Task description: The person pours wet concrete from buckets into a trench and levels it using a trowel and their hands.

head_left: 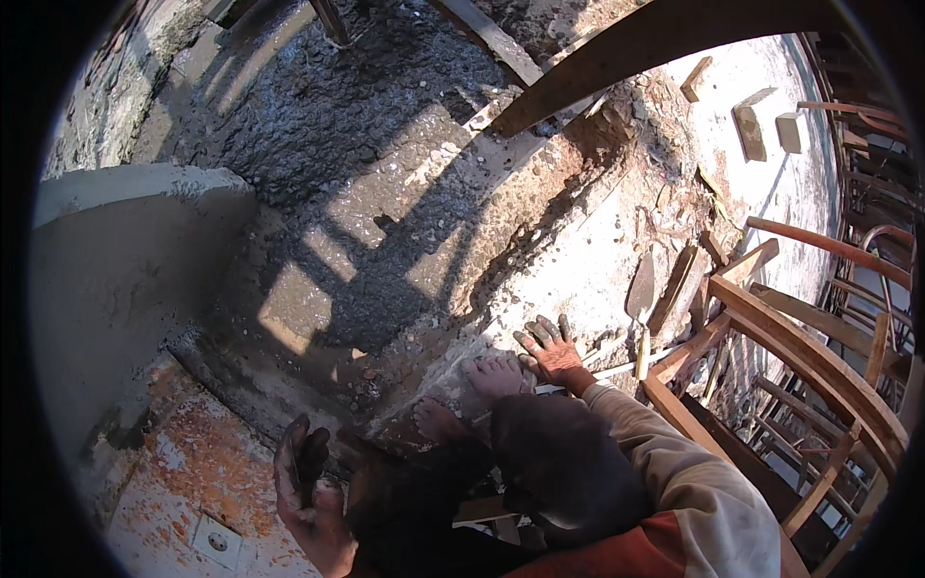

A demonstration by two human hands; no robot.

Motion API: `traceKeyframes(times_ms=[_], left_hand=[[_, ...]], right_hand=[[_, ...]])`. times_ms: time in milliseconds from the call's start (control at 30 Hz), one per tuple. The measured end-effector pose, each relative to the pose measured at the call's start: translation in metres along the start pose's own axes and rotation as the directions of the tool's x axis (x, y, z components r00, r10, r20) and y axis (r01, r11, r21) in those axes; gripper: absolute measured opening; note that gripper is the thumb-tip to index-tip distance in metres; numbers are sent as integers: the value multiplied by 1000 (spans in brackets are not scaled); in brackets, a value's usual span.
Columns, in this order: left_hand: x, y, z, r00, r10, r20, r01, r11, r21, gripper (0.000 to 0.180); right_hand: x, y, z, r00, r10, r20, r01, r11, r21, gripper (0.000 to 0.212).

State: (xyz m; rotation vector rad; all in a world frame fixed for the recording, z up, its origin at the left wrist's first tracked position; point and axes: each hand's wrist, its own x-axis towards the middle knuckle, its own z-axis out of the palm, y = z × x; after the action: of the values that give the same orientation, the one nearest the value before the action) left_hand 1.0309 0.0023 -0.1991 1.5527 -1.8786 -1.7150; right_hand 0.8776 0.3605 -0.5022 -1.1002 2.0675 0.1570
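Sleeve point(689, 472) nr sunlit ledge point(578, 275), rough concrete flr point(356, 116), timber frames point(829, 371) R

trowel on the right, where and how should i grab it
Take the trowel by its pale handle, probably with the right hand coming from the near left: the handle points back toward you, the blade points away, and a timber strip lies close on the blade's right.
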Motion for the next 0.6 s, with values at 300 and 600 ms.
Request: traceKeyframes(times_ms=[300, 600], left_hand=[[37, 23, -2, 854, 477, -209, -513, 839, -182, 55], [49, 19, -103, 660, 751, -6, -750, 659, 61, 57]], right_hand=[[-24, 13, 22, 970, -130, -206, 148, 986, 73, 56], [-28, 46, -39, 828, -4, -561, -31, 998, -52, 50]])
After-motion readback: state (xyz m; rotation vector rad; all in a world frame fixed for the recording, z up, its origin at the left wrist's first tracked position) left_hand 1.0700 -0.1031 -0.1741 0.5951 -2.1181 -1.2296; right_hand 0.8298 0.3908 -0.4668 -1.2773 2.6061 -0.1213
